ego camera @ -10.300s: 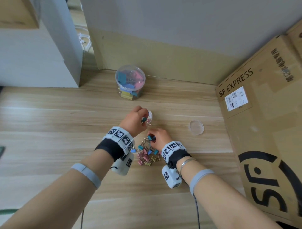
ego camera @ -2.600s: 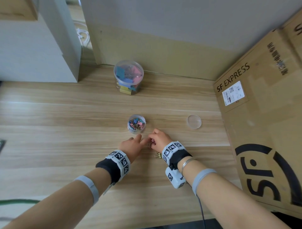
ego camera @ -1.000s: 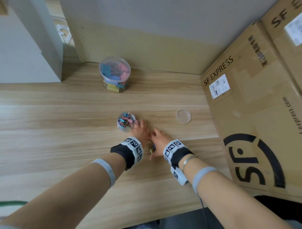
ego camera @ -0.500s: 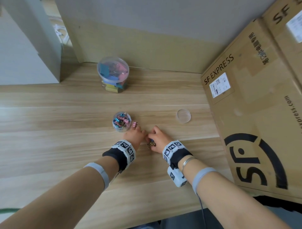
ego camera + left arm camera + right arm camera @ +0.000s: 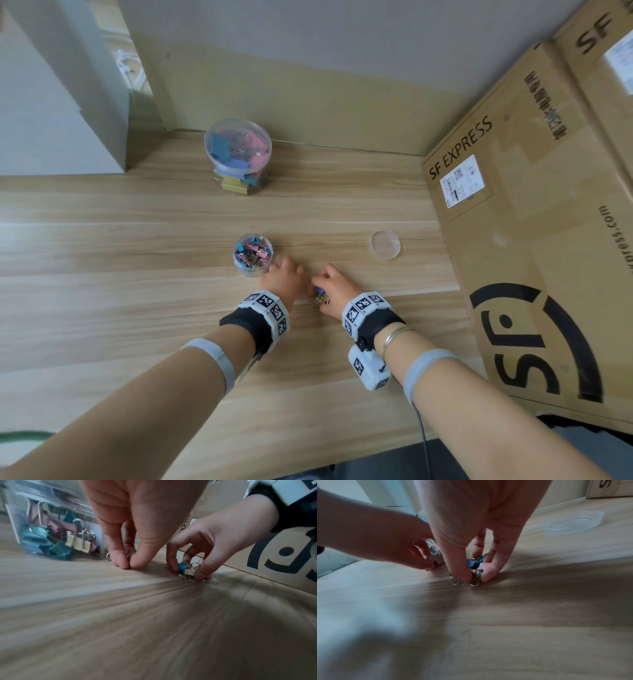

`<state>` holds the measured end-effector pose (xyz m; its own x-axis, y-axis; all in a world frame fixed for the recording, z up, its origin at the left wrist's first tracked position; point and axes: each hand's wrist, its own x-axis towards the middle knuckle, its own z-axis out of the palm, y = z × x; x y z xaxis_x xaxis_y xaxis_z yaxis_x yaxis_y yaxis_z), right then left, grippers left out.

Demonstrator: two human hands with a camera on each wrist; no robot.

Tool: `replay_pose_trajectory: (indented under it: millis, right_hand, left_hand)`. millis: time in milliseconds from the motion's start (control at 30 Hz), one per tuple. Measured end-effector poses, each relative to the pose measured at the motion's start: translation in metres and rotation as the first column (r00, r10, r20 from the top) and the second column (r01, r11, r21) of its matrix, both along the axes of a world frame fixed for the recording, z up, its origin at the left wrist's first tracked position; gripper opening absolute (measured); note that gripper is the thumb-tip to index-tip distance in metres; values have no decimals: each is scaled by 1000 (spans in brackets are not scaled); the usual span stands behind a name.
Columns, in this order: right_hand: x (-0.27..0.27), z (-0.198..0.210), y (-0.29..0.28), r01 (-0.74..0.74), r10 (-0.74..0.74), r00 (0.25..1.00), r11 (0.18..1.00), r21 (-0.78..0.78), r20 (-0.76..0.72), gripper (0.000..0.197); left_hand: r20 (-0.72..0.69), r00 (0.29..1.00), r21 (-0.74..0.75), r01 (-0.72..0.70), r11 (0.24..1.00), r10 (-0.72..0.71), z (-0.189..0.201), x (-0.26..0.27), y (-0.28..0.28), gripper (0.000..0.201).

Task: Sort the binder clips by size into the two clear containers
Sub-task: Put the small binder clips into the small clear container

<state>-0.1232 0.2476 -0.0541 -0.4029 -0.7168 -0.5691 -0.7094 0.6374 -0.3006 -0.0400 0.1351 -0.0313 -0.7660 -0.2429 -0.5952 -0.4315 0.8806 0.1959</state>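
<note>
Head view: both hands are down on the wooden surface point(image 5: 102, 308). The left hand point(image 5: 279, 279) sits just beside the small clear container point(image 5: 252, 254), which holds small binder clips. The right hand point(image 5: 334, 286) is curled over a little cluster of small clips point(image 5: 318, 299). A large container point(image 5: 238, 156) of big clips stands near the wall. A clear lid point(image 5: 385, 244) lies near a cardboard box point(image 5: 531, 222).

Left wrist view: left thumb and fingers point(image 5: 122, 559) are pinched together at the surface; a wire loop shows behind them, though a held clip cannot be confirmed.

Right wrist view: right thumb and fingers point(image 5: 487, 573) are clamped on the blue, teal and yellow clips point(image 5: 475, 564), which touch the surface.
</note>
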Motion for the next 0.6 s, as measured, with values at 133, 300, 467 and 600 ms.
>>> replay_pose_trajectory:
  millis: [133, 300, 467, 600]
  right_hand:
    - [1, 0, -3, -8, 8, 1000, 1000, -20, -14, 26]
    - [3, -3, -4, 12, -14, 1000, 999, -45, -25, 26]
    - [0, -4, -10, 33, -34, 999, 998, -61, -19, 25]
    - [2, -3, -16, 39, -42, 998, 998, -50, -46, 21]
  left_hand:
    - [-41, 999, 30, 26, 999, -25, -6, 4, -3, 41]
    - [-101, 994, 82, -35, 996, 43, -16, 10, -9, 30]
    - [-329, 933, 148, -101, 984, 145, -1, 7, -25, 23]
    - [-436, 841, 168, -275, 947, 322, 16, 5, -54, 24]
